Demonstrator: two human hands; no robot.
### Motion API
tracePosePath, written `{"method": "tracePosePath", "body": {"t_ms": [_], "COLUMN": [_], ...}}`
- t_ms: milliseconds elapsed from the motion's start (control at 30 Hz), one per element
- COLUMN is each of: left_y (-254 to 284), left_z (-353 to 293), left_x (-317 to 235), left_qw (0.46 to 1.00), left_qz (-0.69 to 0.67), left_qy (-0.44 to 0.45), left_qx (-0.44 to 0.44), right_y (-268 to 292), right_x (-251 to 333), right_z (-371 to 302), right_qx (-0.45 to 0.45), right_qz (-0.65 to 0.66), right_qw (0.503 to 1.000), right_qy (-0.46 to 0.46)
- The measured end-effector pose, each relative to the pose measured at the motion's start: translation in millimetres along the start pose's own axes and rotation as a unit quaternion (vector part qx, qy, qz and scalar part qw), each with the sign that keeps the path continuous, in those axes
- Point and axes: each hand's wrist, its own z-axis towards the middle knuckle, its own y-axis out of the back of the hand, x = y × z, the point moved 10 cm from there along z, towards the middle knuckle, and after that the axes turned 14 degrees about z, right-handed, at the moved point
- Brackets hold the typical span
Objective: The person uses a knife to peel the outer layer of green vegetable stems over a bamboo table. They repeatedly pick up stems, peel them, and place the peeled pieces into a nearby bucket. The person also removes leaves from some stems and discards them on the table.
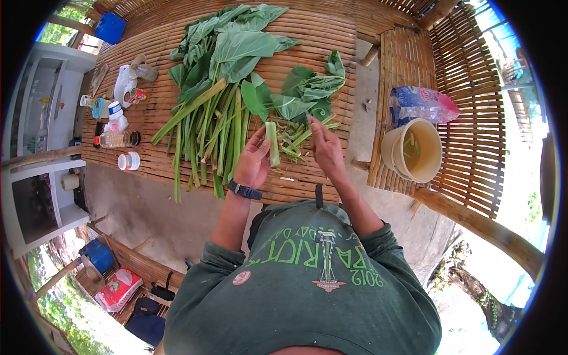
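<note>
My left hand [253, 161] is closed around a short, thick piece of pale green leaf stalk [273, 144], held upright over the near edge of the slatted bamboo table. To its right, my right hand [326, 148] is closed on what looks like a small knife [308, 119]; only a grey tip shows and the fingers hide the rest. Beneath and between the hands lie cut green stalk pieces [291, 145]. Left of them rests a large bundle of long green stalks [204, 139] with broad leaves [239, 52]. Loose, wilted leaves [305, 89] lie just beyond my right hand.
On the table's left stand a brown-filled bottle [118, 139], a white jar [128, 160] and other containers. A bamboo bench [402, 65] at right holds a cream bucket [427, 155] with green pieces inside and a colourful plastic bag [421, 105]. White shelving [56, 77] stands far left.
</note>
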Motion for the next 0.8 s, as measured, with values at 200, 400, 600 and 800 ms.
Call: {"method": "tracePosePath", "body": {"t_ms": [200, 400, 600, 800], "left_y": [-2.7, -7.9, -9.0, 3.8], "left_z": [-3.6, -5.3, -9.2, -3.7], "left_x": [-8.7, -20.2, -14.7, 22.0], "left_qw": [0.991, 0.955, 0.951, 0.993], "left_qz": [0.127, 0.273, 0.286, 0.1], "left_qy": [-0.037, -0.109, -0.105, -0.027], "left_qx": [-0.006, -0.029, -0.047, -0.048], "right_y": [-1.8, -50.6, -60.0, -58.9], "right_x": [14.5, 56.4, 36.2, 2.3], "right_z": [2.7, -15.9, -5.2, -2.5], "right_qx": [0.029, 0.086, 0.099, 0.082], "right_qz": [-0.073, -0.079, -0.041, 0.084], "right_qw": [0.997, 0.99, 0.992, 0.993], "right_qy": [-0.005, 0.084, 0.065, -0.023]}}
